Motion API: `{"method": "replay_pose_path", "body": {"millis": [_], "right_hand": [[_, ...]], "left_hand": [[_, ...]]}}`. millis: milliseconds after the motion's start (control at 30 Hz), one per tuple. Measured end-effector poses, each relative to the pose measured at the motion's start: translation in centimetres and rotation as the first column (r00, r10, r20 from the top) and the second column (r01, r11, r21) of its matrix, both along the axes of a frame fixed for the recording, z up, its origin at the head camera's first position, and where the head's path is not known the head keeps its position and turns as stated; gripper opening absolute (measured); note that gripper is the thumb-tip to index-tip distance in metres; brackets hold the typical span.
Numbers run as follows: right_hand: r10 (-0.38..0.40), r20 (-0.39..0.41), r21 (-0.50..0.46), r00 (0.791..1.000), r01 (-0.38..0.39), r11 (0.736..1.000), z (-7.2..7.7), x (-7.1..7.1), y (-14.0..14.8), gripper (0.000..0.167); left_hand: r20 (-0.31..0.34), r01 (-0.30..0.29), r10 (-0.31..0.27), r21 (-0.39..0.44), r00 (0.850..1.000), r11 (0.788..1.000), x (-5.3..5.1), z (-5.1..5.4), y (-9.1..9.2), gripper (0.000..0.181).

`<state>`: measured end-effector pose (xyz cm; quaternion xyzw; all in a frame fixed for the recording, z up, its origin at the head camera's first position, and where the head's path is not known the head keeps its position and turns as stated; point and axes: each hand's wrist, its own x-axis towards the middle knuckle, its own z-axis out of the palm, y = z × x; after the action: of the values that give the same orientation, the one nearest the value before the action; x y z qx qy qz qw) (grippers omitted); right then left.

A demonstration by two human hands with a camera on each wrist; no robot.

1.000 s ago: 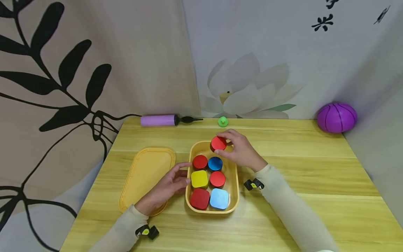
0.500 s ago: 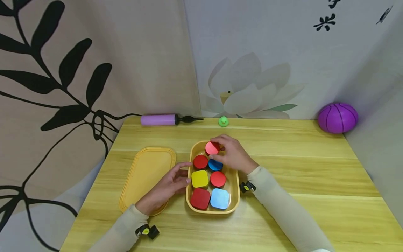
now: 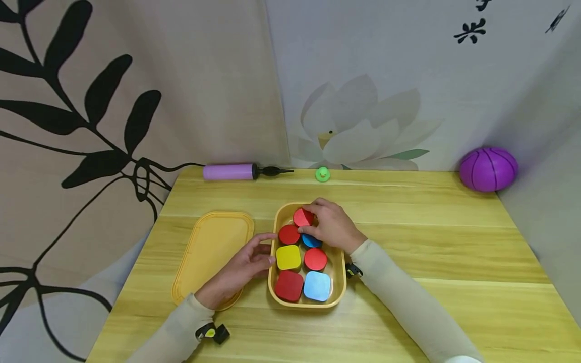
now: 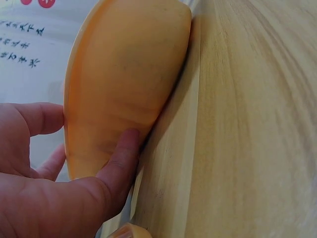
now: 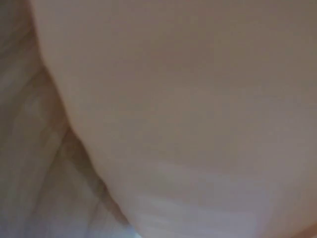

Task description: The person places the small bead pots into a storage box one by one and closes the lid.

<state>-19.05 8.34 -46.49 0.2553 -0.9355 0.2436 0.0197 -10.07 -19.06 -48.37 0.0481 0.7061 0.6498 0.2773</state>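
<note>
An orange-yellow plastic box (image 3: 342,282) stands on the table with several coloured blocks inside. At its far end my right hand (image 3: 335,225) pinches a red round block (image 3: 301,216) between thumb and fingers. That hand partly covers a blue round block (image 3: 311,241). My left hand (image 3: 245,263) rests against the box's left side; in the left wrist view its thumb (image 4: 123,158) lies on the outer wall and a finger touches the rim. Nearer lie red round blocks (image 3: 289,234), a yellow square block (image 3: 288,257), a dark red square block (image 3: 289,286) and a light blue one (image 3: 317,286).
A matching lid (image 3: 213,252) lies flat left of the box, partly behind the left hand. Along the table's back edge are a purple pump (image 3: 229,172), a small green duck (image 3: 323,174) and a purple ball (image 3: 488,169). The right wrist view is blurred.
My right hand has brought the red round block from above the far right corner down and leftward into the far left of the box. My left hand has stayed put.
</note>
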Motion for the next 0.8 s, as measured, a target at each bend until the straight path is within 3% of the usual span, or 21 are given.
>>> {"method": "replay_pose_path", "body": {"millis": [267, 433, 600, 800], "right_hand": [[0.043, -0.039, -0.015, 0.998, -0.044, 0.999, -0.1, 0.0, 0.5, 0.056], [0.086, -0.015, -0.076, 0.996, -0.087, 0.993, 0.4, 0.0, 0.9, 0.047], [0.1, -0.008, -0.137, 0.995, -0.1, 0.986, 1.4, 0.5, 1.6, 0.042], [0.125, 0.003, -0.184, 0.992, -0.122, 0.975, 3.2, 2.1, 1.7, 0.04]], "left_hand": [[-0.015, 0.007, -0.008, -0.01, 1.0, 1.0, 0.1, -0.1, 0.1, 0.059], [-0.025, 0.003, -0.003, -0.016, 1.0, 1.0, 0.1, -0.1, 0.2, 0.059], [-0.033, 0.007, -0.007, -0.007, 0.999, 1.0, 0.2, -0.3, 0.1, 0.06], [-0.04, 0.018, -0.017, 0.033, 0.999, 0.999, 0.3, -0.3, -0.2, 0.06]]}}
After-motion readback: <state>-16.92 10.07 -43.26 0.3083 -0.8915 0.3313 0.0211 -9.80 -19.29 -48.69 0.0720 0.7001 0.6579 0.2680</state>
